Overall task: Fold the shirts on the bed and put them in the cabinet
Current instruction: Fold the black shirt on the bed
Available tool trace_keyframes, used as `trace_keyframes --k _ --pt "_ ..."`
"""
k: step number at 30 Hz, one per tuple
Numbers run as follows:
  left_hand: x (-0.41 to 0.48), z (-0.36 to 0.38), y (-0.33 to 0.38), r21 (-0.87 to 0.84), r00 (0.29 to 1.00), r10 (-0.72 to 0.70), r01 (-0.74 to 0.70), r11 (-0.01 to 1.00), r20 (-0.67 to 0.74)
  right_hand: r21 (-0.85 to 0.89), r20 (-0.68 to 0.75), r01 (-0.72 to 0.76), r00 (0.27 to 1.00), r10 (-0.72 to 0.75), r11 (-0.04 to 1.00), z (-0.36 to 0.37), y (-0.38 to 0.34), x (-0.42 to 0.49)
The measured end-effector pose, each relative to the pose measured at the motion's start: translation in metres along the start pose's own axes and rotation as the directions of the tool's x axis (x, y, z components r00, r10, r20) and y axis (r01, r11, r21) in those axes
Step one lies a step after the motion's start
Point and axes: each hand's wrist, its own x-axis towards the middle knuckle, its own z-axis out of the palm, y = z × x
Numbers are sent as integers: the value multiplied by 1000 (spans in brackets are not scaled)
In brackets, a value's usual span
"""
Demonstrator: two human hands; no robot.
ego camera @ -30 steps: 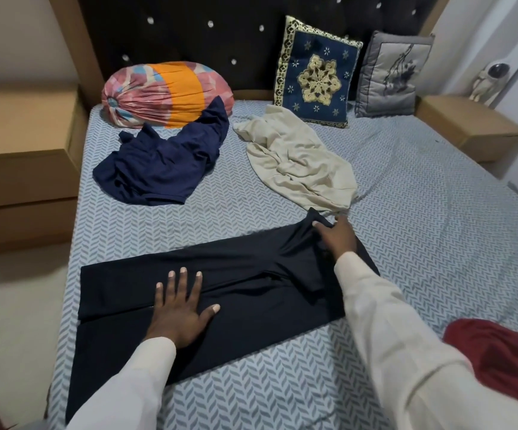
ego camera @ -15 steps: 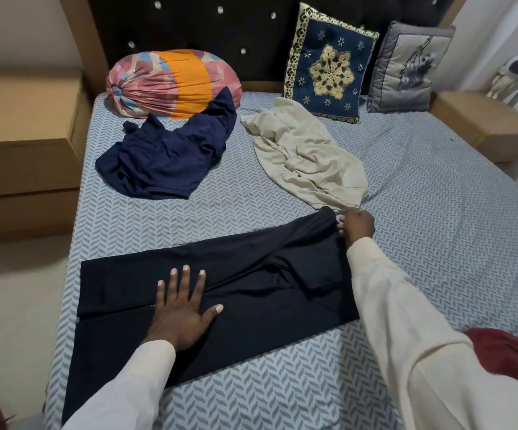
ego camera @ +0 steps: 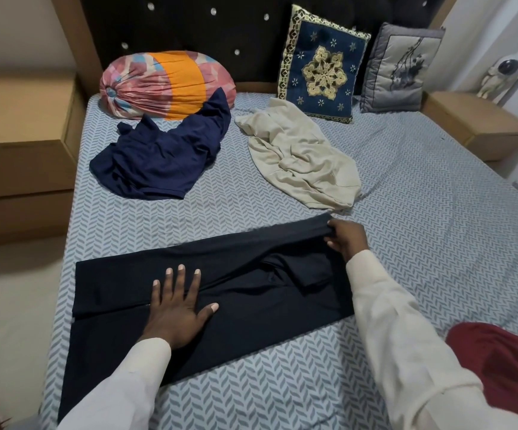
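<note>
A black shirt (ego camera: 251, 293) lies spread in a long folded strip across the near part of the bed (ego camera: 422, 231). My left hand (ego camera: 178, 308) presses flat on its middle with fingers spread. My right hand (ego camera: 346, 237) grips the shirt's far right corner, fingers curled over the edge. Further back lie a crumpled navy shirt (ego camera: 161, 156) and a crumpled beige shirt (ego camera: 301, 159). A red garment (ego camera: 505, 364) shows at the lower right.
A striped bolster (ego camera: 167, 82), a blue embroidered cushion (ego camera: 322, 66) and a grey cushion (ego camera: 397, 69) stand against the dark headboard. Wooden side cabinets (ego camera: 18, 144) (ego camera: 474, 125) flank the bed. A small astronaut figure (ego camera: 496, 76) sits on the right one.
My right hand has slid rightward along the shirt's far edge to its corner and pulled the fabric straighter there. My left hand has stayed pressed on the shirt.
</note>
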Motion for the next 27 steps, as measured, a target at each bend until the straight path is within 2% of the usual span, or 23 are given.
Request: trace_keyframes --k 2,4,5,6,8,9,10,11,13,14,17,19,21,23,27 --pt "1 0 0 -1 1000 -1 1 1000 2 -253 -94 52 992 -79 966 -6 13 -5" --pt "1 1 -1 -5 1000 -1 1 1000 2 -537 -177 102 957 -230 838 -6 25 -10" --pt "1 1 -1 -5 1000 -1 1 1000 4 -631 -194 166 912 -361 758 -4 30 -14" --pt "1 1 -1 -3 1000 0 0 1000 8 -713 -168 265 834 -526 649 1 33 -18" --pt "1 2 -1 -3 1000 -1 1 1000 5 -801 4 460 642 -766 382 17 35 -29" --pt "2 1 -1 -2 1000 -1 1 1000 1 -784 136 559 578 -805 269 28 39 -31" --pt "2 0 -1 -1 1000 -3 3 1000 2 -739 285 650 543 -790 180 41 40 -38" --pt "1 0 -2 0 1000 -2 2 1000 2 -681 411 719 535 -738 142 54 41 -41" --pt "-1 1 -2 0 1000 2 -2 1000 -10 -636 545 756 580 -606 151 74 41 -45" --pt "-2 2 -3 4 1000 6 -5 1000 -26 -669 550 723 639 -538 176 79 39 -44" --pt "-7 5 -10 27 994 18 -15 1000 -106 -813 401 533 804 -438 234 71 37 -21" --pt "-12 9 -18 37 988 32 -27 999 -151 -876 259 391 876 -407 284 57 33 -4" --pt "-17 12 -25 40 978 51 -44 998 -204 -888 171 300 919 -356 348 52 30 7" --pt "-16 11 -32 16 968 25 -22 1000 -250 -892 143 261 937 -317 370 55 28 10" --pt "-3 -5 -64 -47 933 -166 159 986 -318 -891 140 231 959 -247 391 58 32 12"
